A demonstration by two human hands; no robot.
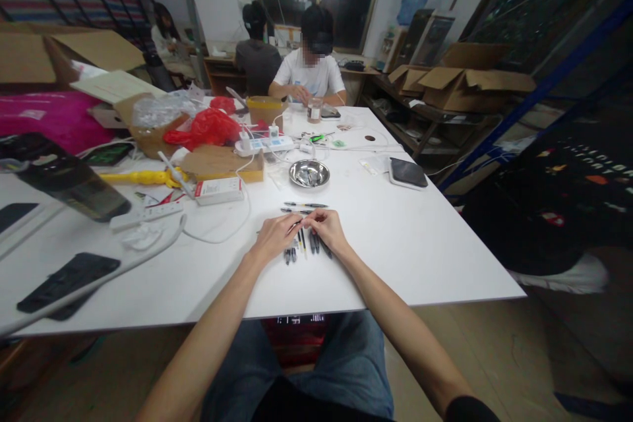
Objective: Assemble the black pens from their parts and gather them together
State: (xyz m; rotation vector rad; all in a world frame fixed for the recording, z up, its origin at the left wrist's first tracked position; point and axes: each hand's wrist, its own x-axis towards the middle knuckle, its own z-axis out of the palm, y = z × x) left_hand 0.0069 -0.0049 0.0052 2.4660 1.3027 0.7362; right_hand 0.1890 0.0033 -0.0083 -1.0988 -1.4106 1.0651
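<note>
My left hand [277, 235] and my right hand [327, 228] meet over the white table [395, 257], fingertips pinched together. What they hold between them is too small to make out. Two slim black pens [306, 204] lie crosswise just beyond my fingers. Below my hands are thin pen refills [304, 252] with yellowish ends, lying lengthwise. Dark pen barrels [315, 244] rest beside them under my right hand, partly covered. Short black pen caps [291, 256] lie near my left wrist. A shiny steel bowl [309, 174] with small dark pieces inside stands farther back.
To the left are a dark bottle [69, 178], a black phone [69, 282], power strips [267, 144], a white box [217, 190] and red plastic bags [210, 126]. A dark-topped device [408, 173] sits at right. Another person [311, 72] works across the table.
</note>
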